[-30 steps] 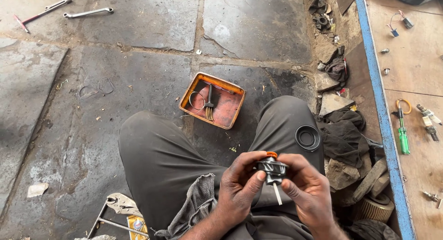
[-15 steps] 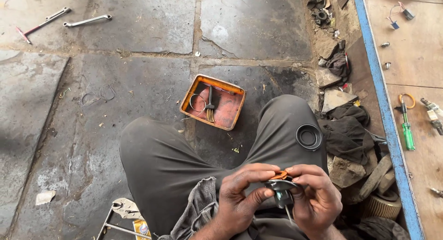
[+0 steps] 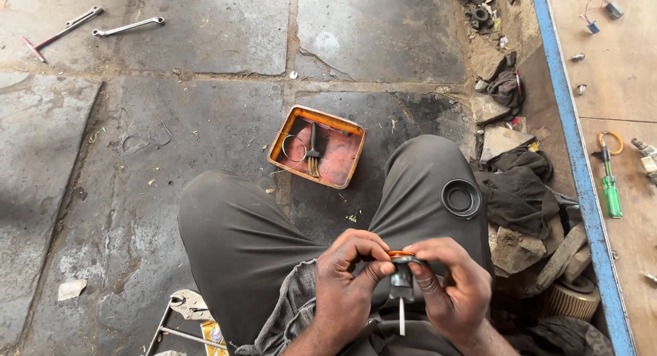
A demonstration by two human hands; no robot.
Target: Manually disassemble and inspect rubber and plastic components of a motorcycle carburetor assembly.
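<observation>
Both hands meet over my lap on a small dark part (image 3: pixel 401 282) that has an orange ring on top and a thin pale pin sticking down. My left hand (image 3: pixel 348 281) pinches it from the left with thumb and fingers. From the right, my right hand (image 3: pixel 452 291) wraps around it. A round black rubber cap (image 3: pixel 460 198) rests on my right knee. Between my knees on the stone floor sits an orange rectangular tray (image 3: pixel 281 138) with a small brush (image 3: pixel 313 156) in it.
Two spanners (image 3: pixel 128 28) lie on the floor at top left. Dark rags (image 3: pixel 514 188), stones and a ribbed filter (image 3: pixel 571 302) pile up on the right, beside a blue-edged wooden board (image 3: pixel 578 157) carrying a green screwdriver (image 3: pixel 610 190). Pliers (image 3: pixel 186 306) lie by my left thigh.
The hands have closed tighter around the small part and sunk slightly lower in view. The view has drifted a little, and the part's pale pin now points straight down.
</observation>
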